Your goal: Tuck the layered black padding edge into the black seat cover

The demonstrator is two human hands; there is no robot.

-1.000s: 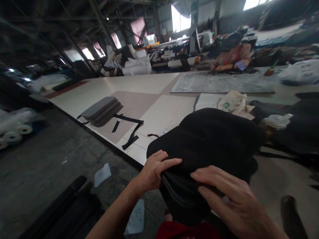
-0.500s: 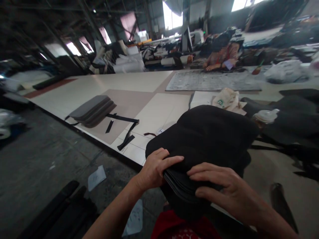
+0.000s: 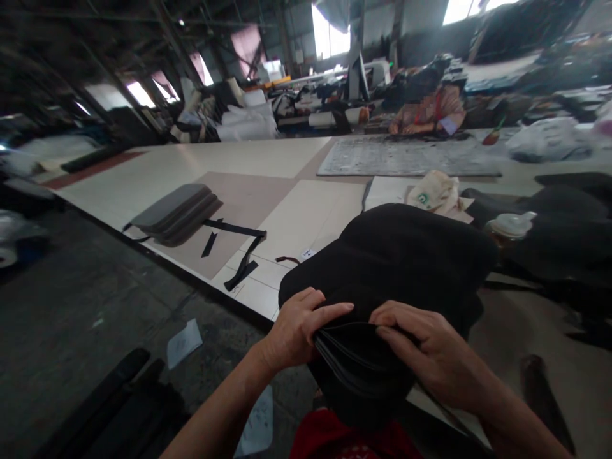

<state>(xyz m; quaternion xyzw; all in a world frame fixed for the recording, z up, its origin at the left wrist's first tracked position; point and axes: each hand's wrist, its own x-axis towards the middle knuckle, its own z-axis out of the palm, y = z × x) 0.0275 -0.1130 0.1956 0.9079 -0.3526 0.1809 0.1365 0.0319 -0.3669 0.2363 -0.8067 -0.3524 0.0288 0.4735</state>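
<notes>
Left hand (image 3: 294,325) clasping rounded black fabric stack (image 3: 401,261), right hand (image 3: 425,338) pinching its top sheet (image 3: 362,315) between nearly closed fingers, layered edge facing nearward, long axis unclear

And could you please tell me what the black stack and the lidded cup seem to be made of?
Black stack: probably fabric or foam sheeting, matte; it bends softly where the right hand pinches it.
Lidded cup: likely plastic, slightly glossy, judging by its pale, shiny lid.
</notes>
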